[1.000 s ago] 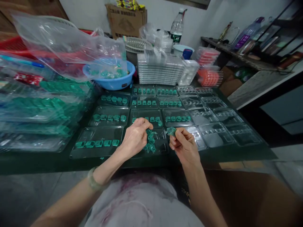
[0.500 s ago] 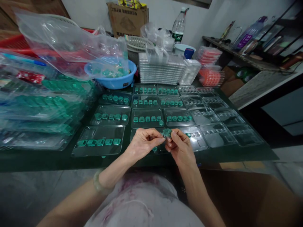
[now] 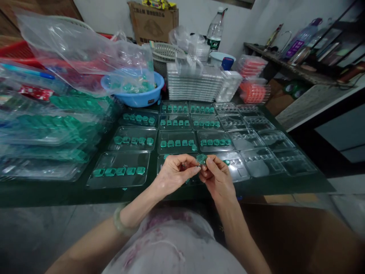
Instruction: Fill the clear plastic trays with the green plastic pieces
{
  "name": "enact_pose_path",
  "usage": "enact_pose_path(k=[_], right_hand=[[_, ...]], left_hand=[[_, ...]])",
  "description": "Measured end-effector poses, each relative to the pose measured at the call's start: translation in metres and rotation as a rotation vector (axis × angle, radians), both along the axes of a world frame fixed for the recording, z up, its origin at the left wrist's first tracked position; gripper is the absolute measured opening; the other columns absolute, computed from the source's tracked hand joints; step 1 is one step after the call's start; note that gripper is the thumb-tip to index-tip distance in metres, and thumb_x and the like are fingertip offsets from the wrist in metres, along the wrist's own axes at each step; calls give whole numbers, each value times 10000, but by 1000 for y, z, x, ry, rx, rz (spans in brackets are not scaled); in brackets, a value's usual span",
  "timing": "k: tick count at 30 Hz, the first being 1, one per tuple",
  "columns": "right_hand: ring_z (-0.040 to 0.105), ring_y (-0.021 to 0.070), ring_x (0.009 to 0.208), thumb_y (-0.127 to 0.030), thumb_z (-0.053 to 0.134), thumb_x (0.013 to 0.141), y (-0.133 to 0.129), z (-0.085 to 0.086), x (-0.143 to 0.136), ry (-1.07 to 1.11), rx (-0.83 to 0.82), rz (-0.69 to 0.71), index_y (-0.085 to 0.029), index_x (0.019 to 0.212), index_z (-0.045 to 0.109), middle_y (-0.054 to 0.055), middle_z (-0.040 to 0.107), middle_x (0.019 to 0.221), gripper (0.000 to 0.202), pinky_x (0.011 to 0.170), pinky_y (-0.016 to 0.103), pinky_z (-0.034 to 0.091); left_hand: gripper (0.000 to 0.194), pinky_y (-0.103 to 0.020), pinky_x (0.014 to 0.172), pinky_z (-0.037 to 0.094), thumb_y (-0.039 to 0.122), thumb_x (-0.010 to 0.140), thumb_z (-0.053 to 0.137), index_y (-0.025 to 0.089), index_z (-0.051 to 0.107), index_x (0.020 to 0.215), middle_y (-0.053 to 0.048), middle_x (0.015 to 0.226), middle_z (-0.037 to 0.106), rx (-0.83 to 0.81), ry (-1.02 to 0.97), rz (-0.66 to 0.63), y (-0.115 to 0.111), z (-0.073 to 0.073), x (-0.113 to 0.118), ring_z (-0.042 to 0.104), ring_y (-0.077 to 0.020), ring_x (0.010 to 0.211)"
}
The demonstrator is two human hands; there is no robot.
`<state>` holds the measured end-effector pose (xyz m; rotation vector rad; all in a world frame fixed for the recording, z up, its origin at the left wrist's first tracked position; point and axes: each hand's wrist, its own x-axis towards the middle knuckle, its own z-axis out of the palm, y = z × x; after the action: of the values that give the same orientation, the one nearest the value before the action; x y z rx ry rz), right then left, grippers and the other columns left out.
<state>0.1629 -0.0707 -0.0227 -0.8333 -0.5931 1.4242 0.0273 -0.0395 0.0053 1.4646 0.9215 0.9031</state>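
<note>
Between my two hands, over the front row of clear trays, is a small green translucent piece (image 3: 201, 159). My right hand (image 3: 218, 176) pinches it at its right side. The fingers of my left hand (image 3: 178, 171) are closed at its lower left edge, thumb against fingertips. Just behind my hands, a clear tray (image 3: 176, 136) bears several green pieces in a row, with one more at its right corner. To the left lies another filled tray (image 3: 118, 161). Part of the tray beneath my hands is hidden by them.
A blue basin (image 3: 139, 99) of green pieces stands at the back, left of stacked clear trays (image 3: 195, 85). Packed green pieces (image 3: 54, 127) are piled on the left. Clear trays without green pieces (image 3: 258, 163) lie on the right. A water bottle (image 3: 215, 32) stands behind.
The fingertips of my left hand have shifted slightly right along the green piece. My right hand has hardly moved and still grips it.
</note>
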Motion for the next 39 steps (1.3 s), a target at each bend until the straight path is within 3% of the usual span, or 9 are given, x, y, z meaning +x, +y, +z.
enact_pose_path(k=[6,10,13,16,20,25,28,33,39], right_hand=[[388,51,468,-283,611,772,-2,3,0,-7,-4,22,-180,716,537,-42,473,562,138,425,174,307],[392,63,490,-286,612,768,-3,7,2,-6,17,5,-192,719,530,-48,432,536,135,440,182,302],[398,62,481,-283,617,764,-4,7,2,-93,30,-33,-189,719,546,-45,452,542,126,442,190,302],[410,61,474,-278,620,762,-4,4,1,-187,52,-53,-189,759,568,-39,492,570,102,443,196,306],[420,67,472,-296,607,771,-6,2,-2,-313,81,-71,-198,784,574,-40,511,578,104,451,205,320],[460,87,543,-285,596,779,-10,7,-2,-628,135,-163,-203,803,596,-28,533,633,85,504,215,363],[472,94,560,-303,591,781,-10,8,-3,-635,155,-139,-198,792,607,-21,533,633,107,522,221,381],[440,84,468,-396,502,828,-7,5,-1,-335,43,37,-187,837,611,-23,491,569,236,419,208,334],[395,65,457,-361,570,787,-9,4,5,-394,29,188,-158,708,600,-25,493,553,221,423,199,295]], left_hand=[[124,-239,555,384,199,749,575,144,618,647,-17,658,586,165,117,60,3,-1,-5,514,-124,604],[189,-241,533,351,230,747,577,154,588,574,-2,585,538,297,212,263,8,-3,-11,470,-119,561],[307,-229,452,293,355,792,529,151,611,578,3,521,513,39,134,141,7,-3,-11,429,-102,492],[316,-213,403,241,409,793,529,149,634,644,-4,573,553,-273,-92,-25,3,-1,-7,406,-77,462],[223,-192,403,228,326,725,646,144,596,606,23,545,503,-458,-349,-27,1,1,-3,378,-50,452],[126,-188,455,303,244,688,693,155,614,645,23,573,493,-599,-489,17,1,-6,-1,437,-66,519],[105,-192,472,315,253,703,680,157,638,695,15,606,509,-522,-468,30,3,-9,-1,424,-64,523],[160,-211,541,354,273,735,635,139,648,649,-27,828,542,-228,-307,-92,11,-4,-6,452,-75,610],[177,-249,644,396,288,731,627,134,646,645,-56,921,512,-5,-37,-164,20,5,-15,505,-147,775]])
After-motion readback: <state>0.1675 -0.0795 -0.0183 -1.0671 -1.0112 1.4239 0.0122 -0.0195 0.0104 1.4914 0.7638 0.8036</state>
